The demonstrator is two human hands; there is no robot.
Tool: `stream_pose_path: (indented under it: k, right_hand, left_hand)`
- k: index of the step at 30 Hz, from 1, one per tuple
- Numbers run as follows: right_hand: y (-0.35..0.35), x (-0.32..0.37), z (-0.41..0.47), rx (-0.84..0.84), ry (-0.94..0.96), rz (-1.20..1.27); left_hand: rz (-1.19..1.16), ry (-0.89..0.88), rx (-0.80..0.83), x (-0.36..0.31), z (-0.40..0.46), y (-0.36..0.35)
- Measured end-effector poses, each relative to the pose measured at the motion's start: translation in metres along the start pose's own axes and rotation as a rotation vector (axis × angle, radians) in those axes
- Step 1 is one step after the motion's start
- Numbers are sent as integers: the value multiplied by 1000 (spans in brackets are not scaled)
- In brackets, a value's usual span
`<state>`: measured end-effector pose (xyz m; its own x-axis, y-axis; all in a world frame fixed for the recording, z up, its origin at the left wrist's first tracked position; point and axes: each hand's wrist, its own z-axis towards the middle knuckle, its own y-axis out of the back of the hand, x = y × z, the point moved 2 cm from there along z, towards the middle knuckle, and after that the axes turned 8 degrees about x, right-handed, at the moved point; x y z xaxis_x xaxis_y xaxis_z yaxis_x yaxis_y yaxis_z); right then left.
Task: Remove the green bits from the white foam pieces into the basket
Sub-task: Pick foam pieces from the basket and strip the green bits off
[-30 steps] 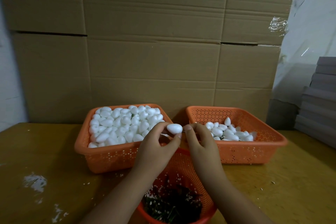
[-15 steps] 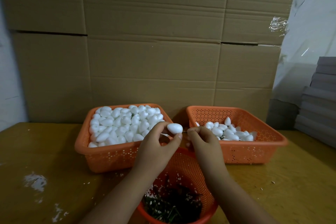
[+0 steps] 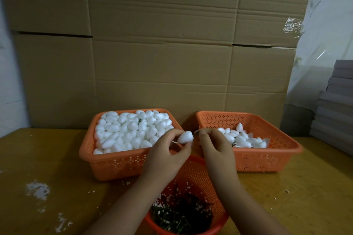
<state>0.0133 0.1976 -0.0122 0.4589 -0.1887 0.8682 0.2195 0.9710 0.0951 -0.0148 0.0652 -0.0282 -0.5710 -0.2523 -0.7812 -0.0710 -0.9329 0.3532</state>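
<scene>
1. White foam piece (image 3: 185, 137) pinched in left hand (image 3: 166, 155) between thumb and fingertips, raised over far rim of round basket (image 3: 202, 173), between two square baskets.
2. Right hand (image 3: 214, 150) just beside foam piece, fingers curled, thumb and forefinger pressed together at its right end; sliver of green bit (image 3: 196, 131) barely visible there, too small to tell whether attached or already free.
3. Step in hand, judged: pulling green bit out of foam piece, or bit only just freed.
4. Round basket near, under both wrists, holding dark green bits (image 3: 172, 217) and white crumbs: likely drop point.
5. Left square basket (image 3: 114, 164) heaped with foam pieces, probably unprocessed; right square basket (image 3: 267, 160) holding far fewer, probably cleaned.
6. Next move calls for: firm but light hold on foam piece to avoid denting; straight pull rightward; lowering right hand over round basket before letting go; then foam piece probably into right square basket.
7. Risk: bit snapping or falling onto table (image 3: 47, 158).
</scene>
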Motion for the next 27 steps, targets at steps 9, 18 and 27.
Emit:
stream_pose_path:
  k: [9,18,27]
  right_hand:
    - [-11,7,-3,164,212,-243]
    - [-7,6,1,198,-138,143]
    - [22,14,15,-78,-176,49]
  left_hand:
    - [18,45,18,3,2,-2]
    - [55,-66,-106,-6,-1,3]
    - [468,-95,-115,-25,3,20]
